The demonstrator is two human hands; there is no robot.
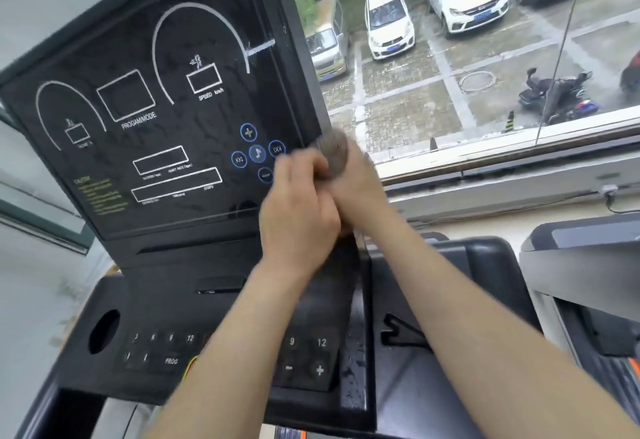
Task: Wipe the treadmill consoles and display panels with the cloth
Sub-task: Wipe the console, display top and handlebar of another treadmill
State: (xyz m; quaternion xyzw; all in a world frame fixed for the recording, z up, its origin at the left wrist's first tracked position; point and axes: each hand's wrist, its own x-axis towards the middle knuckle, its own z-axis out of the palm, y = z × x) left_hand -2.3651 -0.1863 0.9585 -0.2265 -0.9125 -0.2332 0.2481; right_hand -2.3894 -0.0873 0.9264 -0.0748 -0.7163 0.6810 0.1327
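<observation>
A black treadmill display panel with white outlines and round blue buttons fills the upper left. Below it lies the black console with number keys. A bunched grey cloth sits at the panel's lower right edge. My right hand grips the cloth from below. My left hand is curled against the right hand and the cloth's lower end, blurred by motion. Both forearms reach up from the bottom of the view and cross over the console.
A second treadmill's console stands at the right. A window beyond the panel looks down on parked cars. A round cup hole opens at the console's left. A cable runs under the sill.
</observation>
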